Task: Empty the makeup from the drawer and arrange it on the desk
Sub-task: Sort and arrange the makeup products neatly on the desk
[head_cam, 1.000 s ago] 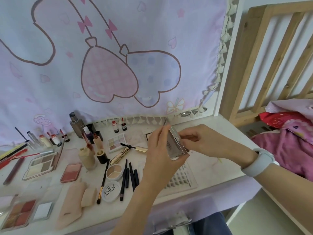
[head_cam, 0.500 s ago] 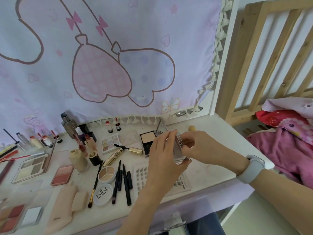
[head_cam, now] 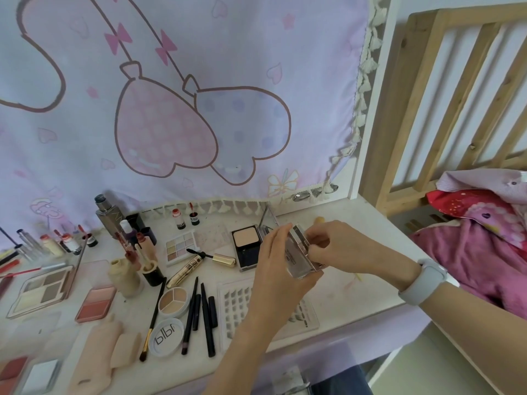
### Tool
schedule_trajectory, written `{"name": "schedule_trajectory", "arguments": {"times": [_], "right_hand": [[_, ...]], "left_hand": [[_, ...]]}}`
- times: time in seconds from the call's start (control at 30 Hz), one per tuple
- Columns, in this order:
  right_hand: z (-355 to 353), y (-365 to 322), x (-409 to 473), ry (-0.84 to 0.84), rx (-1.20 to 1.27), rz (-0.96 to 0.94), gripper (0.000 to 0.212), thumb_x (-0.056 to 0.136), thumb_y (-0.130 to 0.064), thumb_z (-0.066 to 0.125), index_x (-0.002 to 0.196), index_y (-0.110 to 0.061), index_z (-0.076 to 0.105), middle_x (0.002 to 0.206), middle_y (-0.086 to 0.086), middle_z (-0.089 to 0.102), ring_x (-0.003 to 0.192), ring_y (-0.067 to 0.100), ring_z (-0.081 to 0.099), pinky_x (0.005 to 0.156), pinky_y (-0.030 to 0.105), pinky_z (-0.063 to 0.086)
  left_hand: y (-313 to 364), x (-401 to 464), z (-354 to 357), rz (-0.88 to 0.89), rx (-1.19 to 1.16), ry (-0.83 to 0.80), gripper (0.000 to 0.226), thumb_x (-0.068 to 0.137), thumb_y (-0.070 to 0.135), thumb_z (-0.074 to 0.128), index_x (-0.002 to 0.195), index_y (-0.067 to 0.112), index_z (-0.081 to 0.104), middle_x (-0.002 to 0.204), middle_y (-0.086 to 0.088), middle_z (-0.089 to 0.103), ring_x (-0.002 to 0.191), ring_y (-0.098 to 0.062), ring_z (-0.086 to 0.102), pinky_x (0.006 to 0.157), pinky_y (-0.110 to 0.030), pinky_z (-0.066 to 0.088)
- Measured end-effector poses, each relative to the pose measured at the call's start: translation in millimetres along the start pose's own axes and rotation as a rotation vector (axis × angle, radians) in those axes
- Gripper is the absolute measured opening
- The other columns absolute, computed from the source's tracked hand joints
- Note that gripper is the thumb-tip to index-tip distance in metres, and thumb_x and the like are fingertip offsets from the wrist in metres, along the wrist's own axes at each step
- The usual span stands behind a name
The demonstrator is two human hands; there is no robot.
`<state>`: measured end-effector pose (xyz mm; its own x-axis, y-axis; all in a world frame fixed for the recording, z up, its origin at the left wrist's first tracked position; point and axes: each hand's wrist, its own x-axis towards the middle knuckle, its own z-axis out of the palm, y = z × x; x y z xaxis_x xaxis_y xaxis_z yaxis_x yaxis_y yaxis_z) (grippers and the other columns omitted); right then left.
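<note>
A small silver compact case (head_cam: 300, 256) is held upright above the white desk (head_cam: 356, 223), right of centre. My left hand (head_cam: 281, 269) grips it from the left and underneath. My right hand (head_cam: 332, 246) pinches its right edge with curled fingers. Behind them lies an open powder compact (head_cam: 246, 246) with its mirror lid raised. Much makeup lies spread on the desk: a gold mascara tube (head_cam: 188, 267), black pencils (head_cam: 204, 312), a round concealer pot (head_cam: 173, 300), a blush palette (head_cam: 97, 302) and an eyeshadow palette (head_cam: 181, 246).
A clear lash tray (head_cam: 236, 300) lies under my left wrist. Bottles and lipsticks (head_cam: 125, 243) stand at the back left against a lilac printed curtain (head_cam: 171, 95). A wooden bed rail (head_cam: 445, 95) and pink bedding (head_cam: 479, 238) are on the right.
Both hands with the silver case have shifted slightly right and forward, uncovering the open powder compact behind them. My view has turned a little to the left.
</note>
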<state>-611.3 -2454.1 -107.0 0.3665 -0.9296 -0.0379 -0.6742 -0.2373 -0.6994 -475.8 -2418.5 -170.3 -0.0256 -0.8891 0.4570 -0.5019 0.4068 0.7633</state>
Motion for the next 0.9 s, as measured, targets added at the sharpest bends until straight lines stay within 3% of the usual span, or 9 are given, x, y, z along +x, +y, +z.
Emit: {"name": "schedule_trajectory", "arguments": {"times": [0.1,0.23,0.37,0.53,0.63,0.8,0.87,0.9], "right_hand": [[-4,4,2,0.019,-0.003,-0.01,0.018,0.08,-0.015,0.052,0.084,-0.001,0.063,0.08,0.017,0.068,0.068,0.02,0.065,0.077,0.039,0.056],[-16,-3,3,0.052,-0.059,-0.003,0.019,0.083,-0.013,0.049,0.082,0.002,0.06,0.075,0.018,0.059,0.061,0.014,0.056,0.071,0.032,0.056],[-32,-28,6,0.148,-0.413,-0.143,0.022,0.082,-0.02,0.048,0.067,-0.004,0.05,0.057,0.004,0.041,0.055,0.017,0.034,0.054,0.029,0.03],[-46,-41,12,0.337,-0.57,-0.28,0.024,0.085,-0.022,0.047,0.078,-0.003,0.06,0.059,0.009,0.051,0.059,0.027,0.043,0.058,0.035,0.041],[-47,-31,14,0.397,-0.451,-0.256,0.026,0.088,-0.021,0.045,0.081,-0.002,0.061,0.061,0.012,0.055,0.061,0.03,0.051,0.06,0.035,0.043],[-41,-9,12,0.282,0.156,0.023,0.036,0.096,-0.019,0.041,0.064,-0.002,0.043,0.058,0.009,0.044,0.049,0.014,0.065,0.055,0.026,0.052],[-39,-3,9,0.273,0.212,0.064,0.036,0.096,-0.02,0.043,0.067,0.002,0.046,0.064,0.016,0.049,0.053,0.013,0.067,0.054,0.021,0.053],[-39,-1,8,0.289,0.172,0.066,0.036,0.095,-0.019,0.044,0.065,-0.001,0.043,0.061,0.013,0.049,0.056,0.014,0.069,0.045,0.014,0.047]], "left_hand": [[3,-2,-1,-0.09,-0.203,0.013,0.076,0.067,0.012,0.081,0.12,0.043,0.035,0.126,0.02,0.039,0.116,0.011,0.038,0.096,-0.005,0.032],[9,-6,2,-0.274,-0.596,0.033,0.078,0.067,-0.001,0.079,0.125,0.031,0.039,0.133,0.008,0.044,0.119,0.005,0.047,0.097,-0.014,0.042],[19,0,2,-0.333,-0.825,0.101,0.071,0.069,-0.007,0.074,0.125,0.021,0.038,0.128,0.006,0.05,0.115,-0.005,0.054,0.086,-0.027,0.053],[15,6,-4,-0.411,-0.948,0.1,0.081,0.062,0.004,0.072,0.131,0.023,0.033,0.128,0.001,0.055,0.111,-0.015,0.059,0.078,-0.027,0.055],[15,4,-10,-0.444,-1.137,0.085,0.087,0.058,-0.003,0.073,0.133,0.02,0.035,0.126,-0.003,0.059,0.109,-0.024,0.061,0.085,-0.037,0.055],[9,2,-18,-0.458,-1.306,0.064,0.08,0.062,-0.012,0.064,0.132,0.016,0.037,0.131,-0.015,0.052,0.106,-0.03,0.061,0.075,-0.032,0.057],[7,0,-21,-0.462,-1.242,0.023,0.078,0.067,-0.012,0.065,0.133,0.017,0.036,0.134,-0.012,0.049,0.107,-0.027,0.061,0.075,-0.031,0.056],[6,0,-22,-0.444,-1.099,0.006,0.076,0.071,-0.01,0.067,0.132,0.02,0.034,0.137,-0.006,0.046,0.11,-0.024,0.06,0.077,-0.029,0.056]]}}
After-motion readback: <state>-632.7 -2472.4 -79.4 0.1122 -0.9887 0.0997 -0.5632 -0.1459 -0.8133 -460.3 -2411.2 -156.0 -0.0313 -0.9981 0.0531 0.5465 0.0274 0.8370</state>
